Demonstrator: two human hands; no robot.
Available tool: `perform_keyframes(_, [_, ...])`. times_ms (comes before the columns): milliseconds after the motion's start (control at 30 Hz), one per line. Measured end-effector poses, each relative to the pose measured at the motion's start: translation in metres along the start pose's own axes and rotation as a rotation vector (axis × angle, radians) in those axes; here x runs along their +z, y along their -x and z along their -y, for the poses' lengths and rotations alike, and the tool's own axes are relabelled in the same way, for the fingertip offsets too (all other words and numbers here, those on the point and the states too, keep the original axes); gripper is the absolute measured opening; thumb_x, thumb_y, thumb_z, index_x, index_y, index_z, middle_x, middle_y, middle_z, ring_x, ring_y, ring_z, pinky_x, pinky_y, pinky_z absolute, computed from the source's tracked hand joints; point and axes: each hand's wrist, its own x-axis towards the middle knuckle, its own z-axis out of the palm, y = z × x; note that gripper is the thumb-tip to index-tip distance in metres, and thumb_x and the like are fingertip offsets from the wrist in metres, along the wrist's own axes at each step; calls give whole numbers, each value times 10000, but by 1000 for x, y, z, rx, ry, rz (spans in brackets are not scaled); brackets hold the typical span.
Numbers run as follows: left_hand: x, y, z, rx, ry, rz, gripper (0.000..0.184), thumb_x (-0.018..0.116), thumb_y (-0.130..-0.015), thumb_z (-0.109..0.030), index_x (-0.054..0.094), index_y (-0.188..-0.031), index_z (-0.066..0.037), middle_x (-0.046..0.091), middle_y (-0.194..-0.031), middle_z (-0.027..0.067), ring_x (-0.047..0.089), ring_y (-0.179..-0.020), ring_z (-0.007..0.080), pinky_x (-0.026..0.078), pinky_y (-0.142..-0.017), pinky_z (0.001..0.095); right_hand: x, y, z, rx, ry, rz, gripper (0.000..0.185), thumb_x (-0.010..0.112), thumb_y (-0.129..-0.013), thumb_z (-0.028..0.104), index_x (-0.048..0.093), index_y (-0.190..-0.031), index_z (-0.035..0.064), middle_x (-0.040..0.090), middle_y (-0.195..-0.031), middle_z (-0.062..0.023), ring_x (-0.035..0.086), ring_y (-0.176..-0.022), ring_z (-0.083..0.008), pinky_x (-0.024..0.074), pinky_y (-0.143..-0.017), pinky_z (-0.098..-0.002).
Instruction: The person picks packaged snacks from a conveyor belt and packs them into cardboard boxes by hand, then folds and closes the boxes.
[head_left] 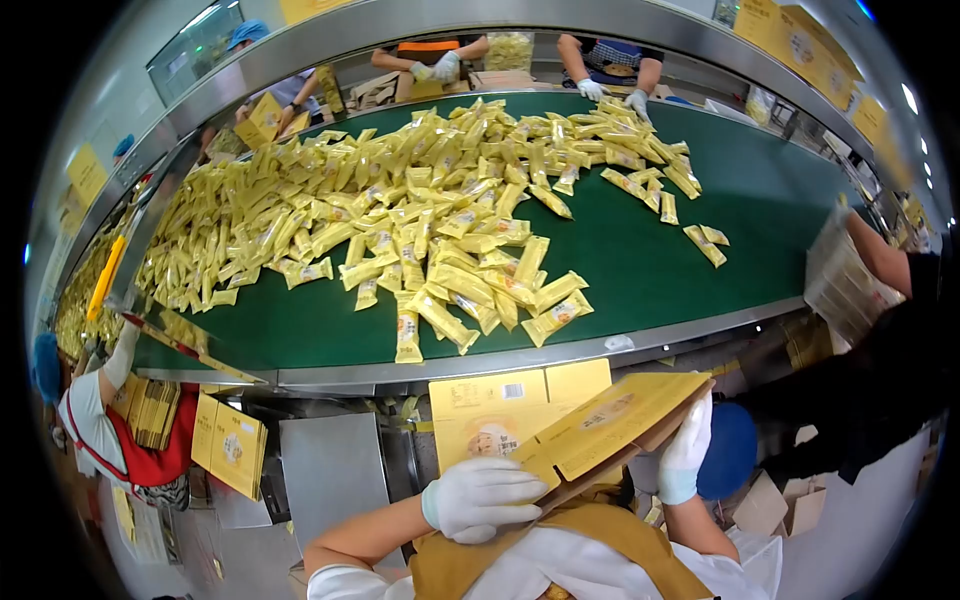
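Note:
A flat, folded yellow carton (610,425) is held tilted in front of the body. My left hand (482,498), in a white glove, is closed on its lower left end. My right hand (687,450), also gloved in white, grips the upper right end, its fingers partly behind the cardboard. Beneath and beyond the carton lies another yellow carton sheet (485,410) near the belt's edge. Many yellow wrapped packets (430,220) are heaped on the green belt (640,270) just beyond.
The belt's metal rim (330,377) runs in front. Co-workers stand across the belt, and one at left wears a red apron (175,440). At right, a person's arm holds a clear-sided bin (840,265). A blue round stool (728,452) is beside my right hand.

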Motion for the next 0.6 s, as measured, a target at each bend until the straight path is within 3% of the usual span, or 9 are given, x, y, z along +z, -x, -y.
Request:
perform_keyframes(133, [-5,-18,5,228,-39,-16,279,536,-867,-227,673,-814,11,671,-1060,259,647,-1016,407,497,-976,486,2,-6,18,24,133,-12,519,601,-950,76,397,-1412,-43,521,-1336,-162,504,-1231,-213,390,-1078,-360])
perform_keyframes(233, [-4,-26,9,307,-16,83,383,508,-930,-279,615,-663,-27,648,-864,235,660,-865,375,547,-872,477,-13,-34,26,10,565,233,318,568,-840,-26,490,-1147,2,578,-1082,-62,553,-975,-136,460,-907,-274])
perform_keyframes(267, [-13,-35,7,207,72,209,363,577,-869,-283,573,-580,-64,556,-650,182,596,-680,339,545,-754,461,5,-40,48,118,245,316,264,537,-822,-56,486,-1071,18,578,-981,-31,531,-867,-119,462,-825,-246])
perform_keyframes(300, [-24,-43,6,107,-48,277,366,583,-858,-279,558,-553,-79,541,-611,166,567,-631,335,527,-722,456,18,-44,58,125,183,334,150,553,-781,-38,500,-907,21,536,-796,-29,513,-766,-109,458,-687,-269])
perform_keyframes(367, [-45,-54,6,-113,-299,409,380,594,-837,-271,529,-500,-109,510,-532,135,508,-534,326,491,-657,448,15,-46,74,-54,823,533,130,575,-719,-10,452,-734,28,463,-647,-82,510,-632,-164,441,-585,-346])
perform_keyframes(433, [-46,-52,25,-106,-461,69,399,606,-822,-298,551,-467,-125,482,-477,107,492,-472,326,447,-630,431,41,-41,88,-292,1027,812,231,642,-657,111,424,-651,34,449,-600,-184,533,-573,-386,452,-557,-456])
perform_keyframes(500, [-28,-46,44,-207,-531,108,388,610,-827,-330,596,-493,-134,511,-500,119,509,-484,340,440,-641,419,61,-44,84,-233,1260,1080,216,633,-778,224,592,-816,15,630,-806,-201,670,-805,-339,531,-706,-424])
perform_keyframes(567, [4,-28,59,-276,-512,354,360,609,-843,-336,650,-552,-128,569,-550,104,549,-548,313,439,-647,414,71,-36,48,-562,1157,984,252,736,-687,224,518,-650,103,563,-641,-121,602,-592,-344,495,-560,-461])
perform_keyframes(600, [29,-14,70,-348,-556,497,332,612,-833,-338,663,-577,-132,607,-595,96,573,-609,297,451,-679,413,75,-32,35,-654,1201,1081,312,794,-677,333,567,-676,119,589,-664,-99,621,-602,-312,515,-573,-443])
